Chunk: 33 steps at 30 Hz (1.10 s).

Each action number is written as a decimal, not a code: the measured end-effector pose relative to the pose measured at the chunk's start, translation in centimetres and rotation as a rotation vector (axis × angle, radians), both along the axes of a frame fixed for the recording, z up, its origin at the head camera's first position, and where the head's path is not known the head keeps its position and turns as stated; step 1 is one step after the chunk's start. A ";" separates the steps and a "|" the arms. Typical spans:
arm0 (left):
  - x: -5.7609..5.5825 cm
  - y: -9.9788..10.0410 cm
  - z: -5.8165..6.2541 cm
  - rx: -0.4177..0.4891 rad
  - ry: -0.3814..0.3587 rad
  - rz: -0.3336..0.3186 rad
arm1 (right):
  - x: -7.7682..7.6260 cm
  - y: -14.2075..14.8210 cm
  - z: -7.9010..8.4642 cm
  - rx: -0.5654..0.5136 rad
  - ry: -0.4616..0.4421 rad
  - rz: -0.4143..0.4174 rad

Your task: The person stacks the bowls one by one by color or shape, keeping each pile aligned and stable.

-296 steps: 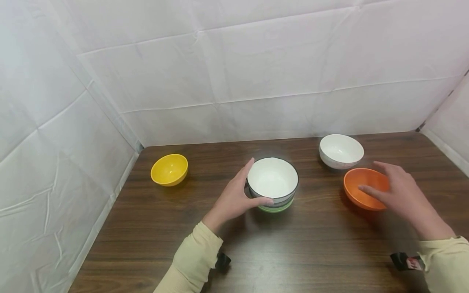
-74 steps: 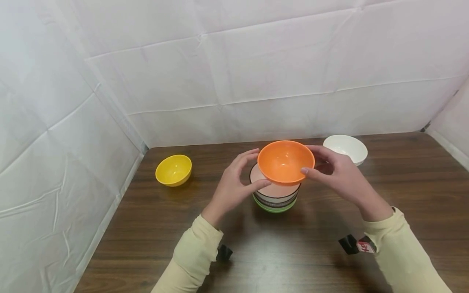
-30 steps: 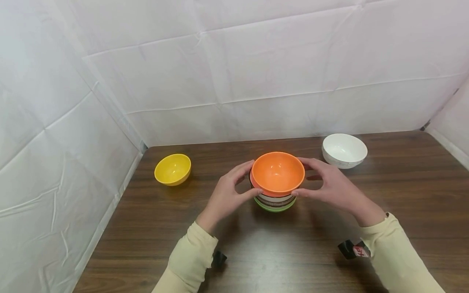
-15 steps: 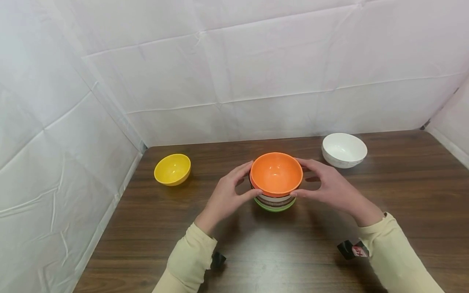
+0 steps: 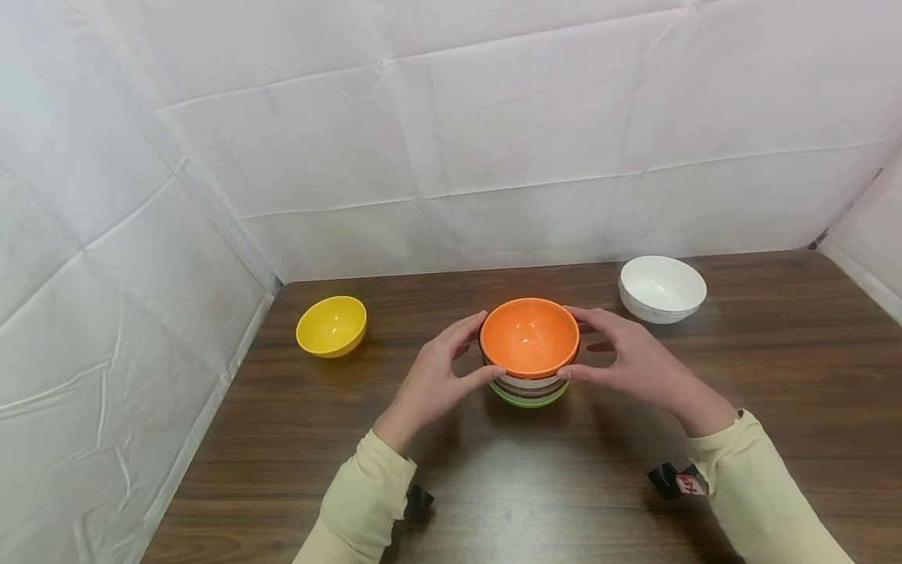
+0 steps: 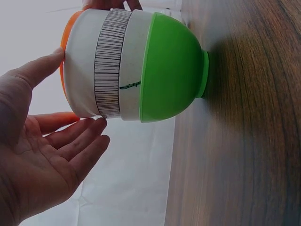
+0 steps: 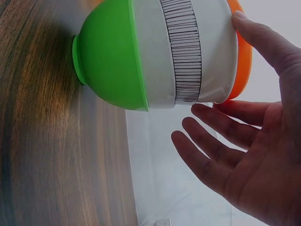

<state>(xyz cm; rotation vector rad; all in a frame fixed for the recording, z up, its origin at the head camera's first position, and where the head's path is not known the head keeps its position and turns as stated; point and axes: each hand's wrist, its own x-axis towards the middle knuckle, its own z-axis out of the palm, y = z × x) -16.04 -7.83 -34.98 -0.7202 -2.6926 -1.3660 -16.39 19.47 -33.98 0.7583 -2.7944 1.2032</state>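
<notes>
At the table's middle, an orange bowl sits nested on top of an upright stack. Under it is white bowlware with a black-lined band; whether that is one bowl or two I cannot tell. A green bowl forms the base, its foot on the table. My left hand grips the orange rim from the left, thumb in front and index finger behind. From the right, my right hand holds the same rim likewise. In both wrist views the other fingers spread beside the stack.
A yellow bowl stands at the back left of the brown wooden table. Toward the back right stands a white bowl. White sheeting hangs behind the table and along its sides.
The orange bowl was at the right, then was carried in both hands over the stack. Over the last second it has sunk slightly down and left into the white bowl; both hands stay on it.
</notes>
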 end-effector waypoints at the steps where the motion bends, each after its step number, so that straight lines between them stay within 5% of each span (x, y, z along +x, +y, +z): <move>1: 0.0 0.0 0.0 0.002 0.001 -0.002 | 0.0 0.0 0.0 0.000 0.000 -0.001; 20: 0.1 0.1 0.0 0.034 -0.017 0.000 | 0.5 0.4 -0.3 -0.013 -0.092 0.058; 33: 0.0 0.0 -0.3 0.031 -0.073 0.023 | 0.2 1.0 -0.4 0.020 -0.073 0.052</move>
